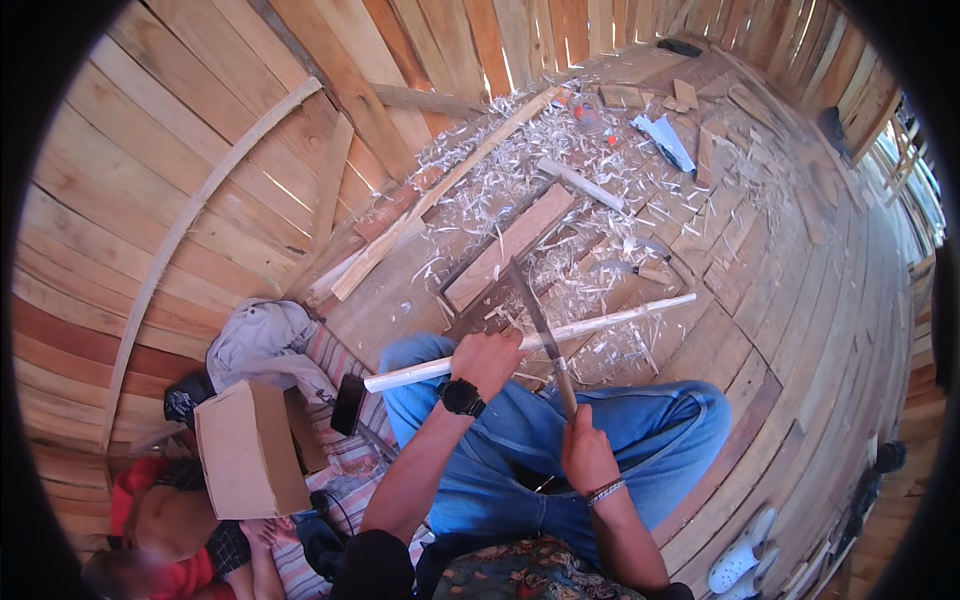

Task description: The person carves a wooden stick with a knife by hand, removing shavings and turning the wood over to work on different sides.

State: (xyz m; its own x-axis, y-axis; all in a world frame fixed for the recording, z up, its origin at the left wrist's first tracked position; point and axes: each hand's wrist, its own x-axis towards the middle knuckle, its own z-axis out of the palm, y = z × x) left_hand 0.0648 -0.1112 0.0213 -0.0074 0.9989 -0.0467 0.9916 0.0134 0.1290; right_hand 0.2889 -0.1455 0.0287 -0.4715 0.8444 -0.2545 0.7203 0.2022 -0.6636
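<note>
Around the middle of the frame, a long, slim, pale wooden stick (615, 319) slants up to the right, looking bare along most of what shows. Curly white wood shavings (472, 208) litter the brown plank floor (835, 320) toward the top, so I'd guess plenty of shaving's done, though no telling how much came off this stick. With a long, dark-bladed knife (535, 310) crossing it just right of the left hand (487, 362), I'd call it unfinished; how much is left, can't say. Stick runs through that left hand, fingers curled snugly round it. Right hand (588, 455), lower and further right, is clear of the stick, closed round the knife's wooden handle.
</note>
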